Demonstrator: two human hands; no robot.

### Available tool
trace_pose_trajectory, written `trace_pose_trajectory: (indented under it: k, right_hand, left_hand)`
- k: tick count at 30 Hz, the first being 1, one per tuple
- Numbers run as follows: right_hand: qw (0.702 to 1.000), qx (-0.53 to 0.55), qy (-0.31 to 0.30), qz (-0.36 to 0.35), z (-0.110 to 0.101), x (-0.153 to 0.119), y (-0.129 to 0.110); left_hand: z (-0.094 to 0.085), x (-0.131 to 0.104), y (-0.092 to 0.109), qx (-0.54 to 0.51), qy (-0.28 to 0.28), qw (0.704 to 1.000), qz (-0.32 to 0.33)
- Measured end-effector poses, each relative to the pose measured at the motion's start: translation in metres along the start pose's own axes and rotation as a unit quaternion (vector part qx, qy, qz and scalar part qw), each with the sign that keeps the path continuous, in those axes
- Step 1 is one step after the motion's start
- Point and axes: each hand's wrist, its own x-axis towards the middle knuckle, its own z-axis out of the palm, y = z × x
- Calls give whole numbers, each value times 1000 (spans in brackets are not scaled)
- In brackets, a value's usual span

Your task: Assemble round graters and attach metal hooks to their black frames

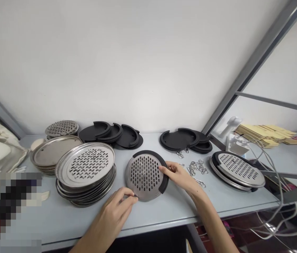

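Observation:
A round metal grater disc (145, 177) with slotted holes is tilted towards me just above the table, a black curved rim (165, 181) around its top and right side. My right hand (178, 174) grips the rim at the right, thumb on the disc's face. At the lower left edge, my left hand (119, 207) pinches the disc between thumb and fingers. Left of it stands a stack of metal grater discs (85, 167), teeth up on the top one. Several small wire clips (198, 167) lie loose just beyond my right hand.
Black round holders lie overlapped at the back left (127, 135) and back right (179, 139). Plain metal discs (56, 149) are stacked at the left, near another grater stack (62, 128). Rimmed grater discs (239, 170) rest at the right. Beyond the metal frame (253, 63) are yellow pieces (266, 133) and white cables.

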Motion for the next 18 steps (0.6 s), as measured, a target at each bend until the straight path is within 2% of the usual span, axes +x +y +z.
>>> trace_pose_trajectory:
  k: [3,6,7,9,10,12,15,18]
  right_hand:
    - [987,-111,98,-56,0,-13,-16]
    - [951,-250,99,-152,9,-29,-27]
    - [926,-308,98,-194,14,-33,-28]
    - [856,-426,113,-271,27,-41,-28]
    - [822,-472,121,-294,34,-44,-27]
    - [782,-531,109,-309,47,-47,-24]
    - [763,-558,85,-315,58,-50,-21]
    - [771,-552,69,-311,63,-51,-18]
  left_hand:
    - [-1,-1,1,-4,-32,999,-2]
    - [-1,-2,3,-1,-48,999,-25]
    - [-1,-3,4,2,-45,999,-31]
    - [-2,-4,4,7,-25,999,-29]
    - [-2,-4,5,7,-8,1000,-23]
    - [-3,-6,5,1,29,1000,-4]
    - [-4,-8,5,-4,70,997,18]
    - [-3,-9,5,16,60,998,9]
